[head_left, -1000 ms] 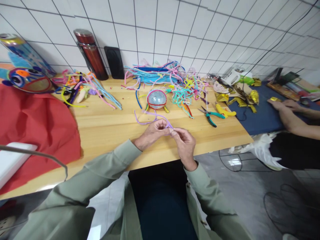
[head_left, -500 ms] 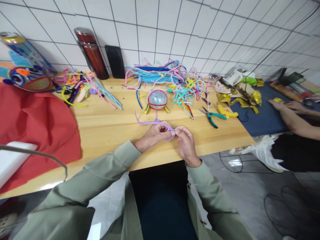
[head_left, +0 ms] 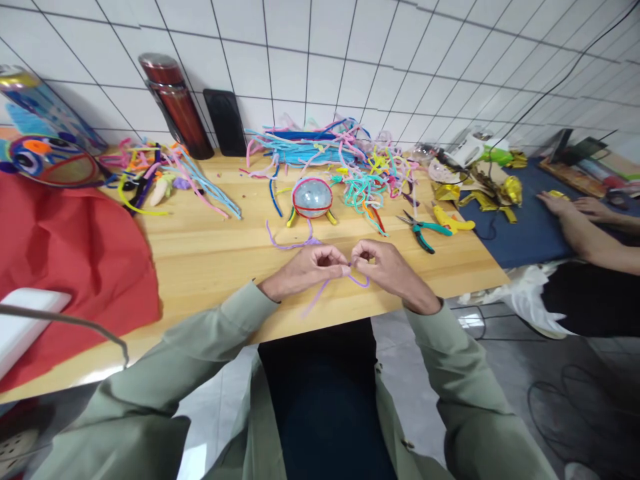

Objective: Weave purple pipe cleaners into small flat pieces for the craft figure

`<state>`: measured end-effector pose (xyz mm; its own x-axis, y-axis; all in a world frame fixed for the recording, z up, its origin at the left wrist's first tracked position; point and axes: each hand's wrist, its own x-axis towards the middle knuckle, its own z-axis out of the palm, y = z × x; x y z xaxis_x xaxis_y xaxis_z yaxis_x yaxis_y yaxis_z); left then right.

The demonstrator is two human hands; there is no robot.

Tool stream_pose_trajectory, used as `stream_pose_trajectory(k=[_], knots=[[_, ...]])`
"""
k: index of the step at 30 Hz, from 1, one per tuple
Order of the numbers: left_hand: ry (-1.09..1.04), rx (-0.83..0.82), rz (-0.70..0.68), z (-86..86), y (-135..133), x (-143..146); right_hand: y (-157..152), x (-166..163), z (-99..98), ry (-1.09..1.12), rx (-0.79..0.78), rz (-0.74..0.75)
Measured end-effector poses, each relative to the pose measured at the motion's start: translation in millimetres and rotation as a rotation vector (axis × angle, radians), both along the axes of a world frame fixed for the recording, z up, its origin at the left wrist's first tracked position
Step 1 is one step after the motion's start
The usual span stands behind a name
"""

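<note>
Both my hands pinch a lilac pipe cleaner (head_left: 320, 292) just above the near edge of the wooden table (head_left: 210, 253). My left hand (head_left: 304, 269) is closed on it from the left. From the right, my right hand (head_left: 387, 268) grips a small loop of it. One end trails down toward me; another stretch curls away on the table toward a clear ball with a red rim (head_left: 312, 198). That ball stands on yellow and blue pipe-cleaner legs just beyond my hands.
A heap of coloured pipe cleaners (head_left: 345, 167) lies at the back, more at the left (head_left: 165, 180). Teal-handled pliers (head_left: 421, 230) and a yellow tool (head_left: 453, 221) lie right. Red cloth (head_left: 65, 247), a red flask (head_left: 173, 107), a black phone (head_left: 226, 123). Another person's arms (head_left: 585, 230) rest at far right.
My hands turned and drew slightly apart. The lilac pipe cleaner now forms a small loop at my right hand, with a loose end hanging toward me instead of lying on the table.
</note>
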<state>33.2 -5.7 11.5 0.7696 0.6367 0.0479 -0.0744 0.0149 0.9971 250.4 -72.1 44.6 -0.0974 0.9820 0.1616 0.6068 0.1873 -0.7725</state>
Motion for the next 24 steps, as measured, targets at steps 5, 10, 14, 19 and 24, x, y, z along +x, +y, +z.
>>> stream_pose_trajectory(k=[5, 10, 14, 19, 24], knots=[[0.011, -0.015, 0.013, -6.1, -2.2, 4.9, 4.2, -6.7, -3.8, -0.096, 0.043, -0.003], [0.037, 0.003, 0.001, -7.6, 0.6, 4.3, 1.9, -9.8, -0.2, -0.036, 0.027, 0.009], [0.015, -0.014, 0.053, -5.2, -0.2, 3.9, -2.9, -7.0, -0.7, 0.188, -0.026, -0.036], [0.014, -0.034, 0.091, -4.7, -0.8, 4.8, -8.2, -6.5, -9.5, 0.33, -0.063, -0.081], [0.019, -0.044, 0.068, -5.9, -1.1, 5.5, -9.4, -14.9, -15.0, 0.291, -0.046, -0.075]])
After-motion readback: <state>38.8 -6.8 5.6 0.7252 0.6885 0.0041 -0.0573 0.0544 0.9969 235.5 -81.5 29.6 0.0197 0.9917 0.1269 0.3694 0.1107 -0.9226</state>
